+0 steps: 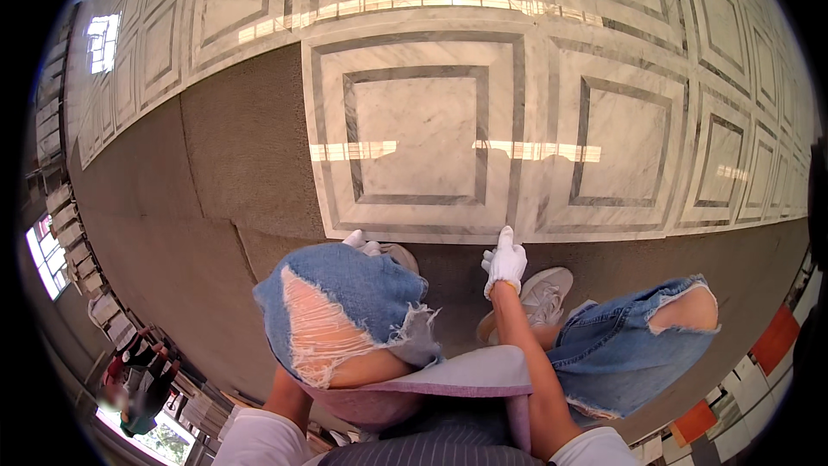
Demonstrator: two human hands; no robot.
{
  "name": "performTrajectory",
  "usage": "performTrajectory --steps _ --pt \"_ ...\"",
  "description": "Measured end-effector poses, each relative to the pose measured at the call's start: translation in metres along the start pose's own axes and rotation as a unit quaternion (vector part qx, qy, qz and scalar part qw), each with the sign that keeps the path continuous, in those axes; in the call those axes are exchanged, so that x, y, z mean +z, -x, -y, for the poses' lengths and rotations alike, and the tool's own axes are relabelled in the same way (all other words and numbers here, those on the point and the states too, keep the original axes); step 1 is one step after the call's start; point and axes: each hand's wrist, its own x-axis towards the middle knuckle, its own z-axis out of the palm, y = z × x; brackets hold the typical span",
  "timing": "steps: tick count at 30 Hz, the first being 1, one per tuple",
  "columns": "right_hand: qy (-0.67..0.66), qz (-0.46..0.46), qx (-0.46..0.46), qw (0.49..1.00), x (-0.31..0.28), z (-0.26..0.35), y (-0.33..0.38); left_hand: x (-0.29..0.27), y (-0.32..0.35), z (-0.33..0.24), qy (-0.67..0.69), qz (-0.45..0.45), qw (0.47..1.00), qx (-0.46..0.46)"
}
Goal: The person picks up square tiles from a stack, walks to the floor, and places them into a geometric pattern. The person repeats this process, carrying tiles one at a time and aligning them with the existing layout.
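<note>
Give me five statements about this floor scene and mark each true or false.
1. The right hand wears a white glove. True.
2. Both hands are fully visible. False: the left hand is partly hidden behind the left knee.
3. The pale tiles carry darker gray frames. True.
4. Tiles cover all the floor. False: bare floor shows at left.
5. The jeans are untorn. False: they are ripped.

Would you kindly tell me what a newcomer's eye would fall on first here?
Probably the glossy white marble panels with grey square borders, filling the upper middle. Next, the white-gloved right hand at their near edge, below center; the gloved left hand is partly hidden behind the ripped blue jeans.
</note>
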Motion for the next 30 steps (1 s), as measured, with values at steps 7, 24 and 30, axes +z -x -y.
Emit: performTrajectory --steps 7,24,30 --pt "-0.057 0.064 -0.005 0.996 -0.004 0.004 -0.008 0.023 0.009 -0.015 0.015 0.025 1.000 -0.009" --pt "-0.046 0.093 -0.031 0.994 -0.019 -0.005 -0.020 0.055 0.039 -0.015 -0.048 -0.010 0.999 0.023" --pt "0.019 0.066 -0.024 0.997 -0.018 0.002 -0.001 0.067 0.067 -0.029 -0.143 0.012 0.986 0.082"
